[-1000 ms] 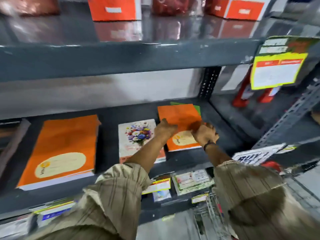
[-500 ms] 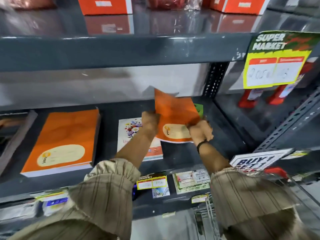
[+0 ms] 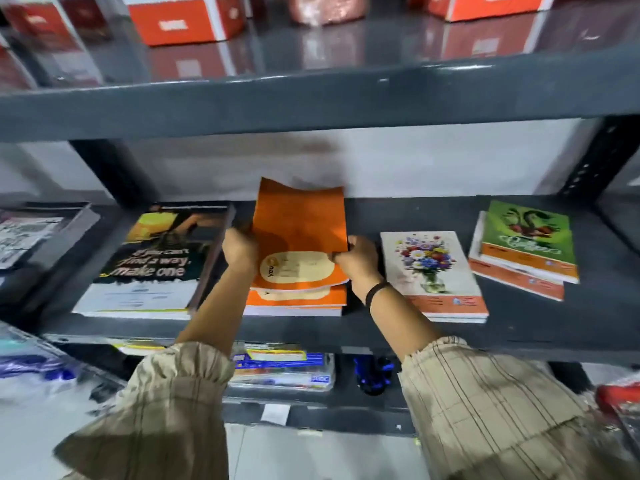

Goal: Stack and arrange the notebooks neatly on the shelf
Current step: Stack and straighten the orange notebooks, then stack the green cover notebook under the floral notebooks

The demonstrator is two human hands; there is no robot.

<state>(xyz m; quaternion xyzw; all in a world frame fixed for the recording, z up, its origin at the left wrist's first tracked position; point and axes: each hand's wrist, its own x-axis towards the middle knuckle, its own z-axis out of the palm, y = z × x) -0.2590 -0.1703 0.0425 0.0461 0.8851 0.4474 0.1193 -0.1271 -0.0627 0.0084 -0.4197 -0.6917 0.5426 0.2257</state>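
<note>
An orange notebook [image 3: 299,233] with a cream label is tilted up over a stack of orange notebooks [image 3: 294,301] on the grey middle shelf [image 3: 381,332]. My left hand [image 3: 239,249] grips its left edge and my right hand [image 3: 356,259] grips its right edge. Its near edge rests close to the top of the stack. To the right lies a floral notebook [image 3: 431,271] on a small pile. Further right sits a green notebook [image 3: 528,237] on an orange-edged one. Left of the stack is a dark pile with a quote cover [image 3: 152,261].
The upper shelf [image 3: 311,98] carries orange and white boxes [image 3: 187,22] close overhead. A black upright [image 3: 595,157] bounds the shelf at the right. Packaged stationery [image 3: 284,372] lies on the shelf below. More printed items [image 3: 24,237] sit at the far left.
Both hands lifted the orange notebook off the green one at the right and carried it left, over the orange stack. The view swung left with them.
</note>
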